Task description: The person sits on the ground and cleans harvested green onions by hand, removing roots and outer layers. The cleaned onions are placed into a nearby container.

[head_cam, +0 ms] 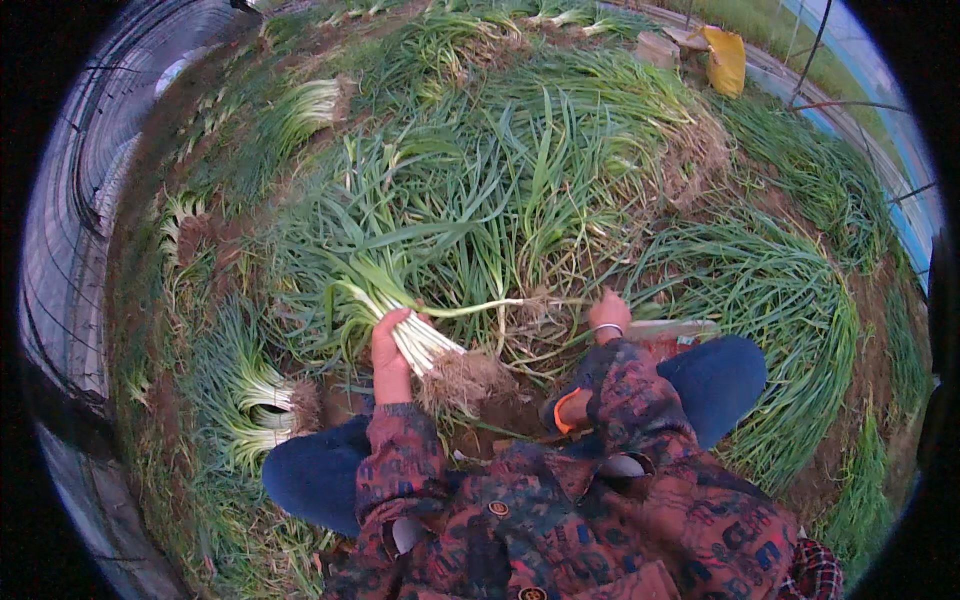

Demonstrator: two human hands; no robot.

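My left hand is wrapped around a bunch of green onions with white stems. Their matted brown roots point right, toward my lap. A single stalk sticks out from the bunch toward the right, above the roots. My right hand is curled low over the pile, a pale band at its wrist. A thin strand reaches toward its fingers, but whether they grip it is unclear. Ahead of both hands spreads a large heap of loose green onions, leaves and roots tangled.
Bundled onions lie on the left, with another bundle farther back. More onions cover the right side. A yellow bag stands near a bucket at the back right. Plastic greenhouse sheeting borders the left.
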